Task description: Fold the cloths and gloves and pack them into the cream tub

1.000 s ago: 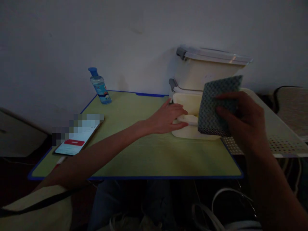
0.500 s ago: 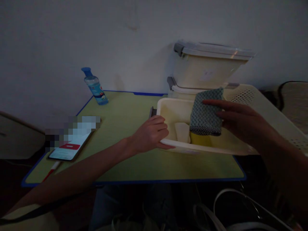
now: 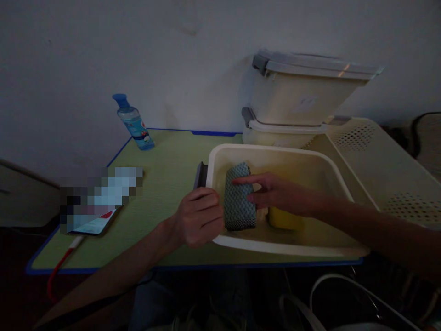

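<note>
My left hand (image 3: 201, 216) is closed round the left rim of a cream plastic bin (image 3: 275, 247), near a grey side latch. Inside the bin, at its left end, my right hand (image 3: 272, 191) has its fingers on a blue-green woven scrubbing sponge (image 3: 239, 202) with a dark speckled lower edge. The sponge stands on end, close to the left wall. A yellow sponge (image 3: 285, 219) lies on the bin's floor, partly under my right hand. Something pale shows behind my fingers, mostly hidden.
Two lidded cream boxes (image 3: 303, 99) are stacked at the back against the wall. A perforated cream basket (image 3: 386, 161) stands on the right. On the left of the green table (image 3: 165, 184) are a blue bottle (image 3: 138, 128) and a phone (image 3: 113, 197) with a red cable (image 3: 55, 276).
My left hand has taken hold of the bin's rim, and the bin has come nearer to me and left. My right hand has lowered the scrubbing sponge leftward into it.
</note>
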The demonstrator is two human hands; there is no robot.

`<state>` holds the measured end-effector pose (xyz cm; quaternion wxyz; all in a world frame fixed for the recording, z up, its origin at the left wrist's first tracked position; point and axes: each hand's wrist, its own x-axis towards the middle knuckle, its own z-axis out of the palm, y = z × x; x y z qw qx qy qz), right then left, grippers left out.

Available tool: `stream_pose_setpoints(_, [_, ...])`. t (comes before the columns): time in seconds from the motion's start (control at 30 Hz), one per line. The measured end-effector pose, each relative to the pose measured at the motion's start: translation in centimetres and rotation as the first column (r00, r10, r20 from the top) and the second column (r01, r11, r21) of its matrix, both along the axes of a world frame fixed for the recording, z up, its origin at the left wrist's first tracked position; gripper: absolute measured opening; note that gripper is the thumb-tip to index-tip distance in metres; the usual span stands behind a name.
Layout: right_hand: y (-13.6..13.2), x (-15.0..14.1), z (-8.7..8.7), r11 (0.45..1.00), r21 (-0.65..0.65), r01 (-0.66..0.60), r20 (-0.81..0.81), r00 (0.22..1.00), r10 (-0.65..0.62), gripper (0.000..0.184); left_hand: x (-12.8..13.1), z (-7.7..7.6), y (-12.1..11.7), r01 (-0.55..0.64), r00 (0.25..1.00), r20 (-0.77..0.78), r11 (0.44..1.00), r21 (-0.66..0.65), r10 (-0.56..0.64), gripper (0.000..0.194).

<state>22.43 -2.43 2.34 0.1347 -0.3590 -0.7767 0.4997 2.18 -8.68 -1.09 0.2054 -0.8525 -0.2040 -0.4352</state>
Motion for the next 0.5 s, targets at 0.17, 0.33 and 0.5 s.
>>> stream_pose_setpoints(0.17, [0.7,-1.3,-1.7,0.97,0.215,-0.112,0.15,0.985,0.08,0.05,0.0,0.5,-0.4,0.005,1.0,-0.027,0.999,-0.035,-0.006,0.043])
stream_pose_setpoints(0.33, [0.4,-1.3,-2.3,0.874,0.415,-0.254,0.395,0.915,0.079,0.057,0.0,1.0,-0.6,-0.011,0.999,-0.047,0.998,-0.055,0.009,0.044])
stream_pose_setpoints(0.5, [-0.2,-1.2,-1.8,0.693,0.614,-0.379,0.525,0.851,0.001,0.043,0.1,0.9,-0.6,-0.007,0.999,-0.037,0.998,-0.061,0.004,0.045])
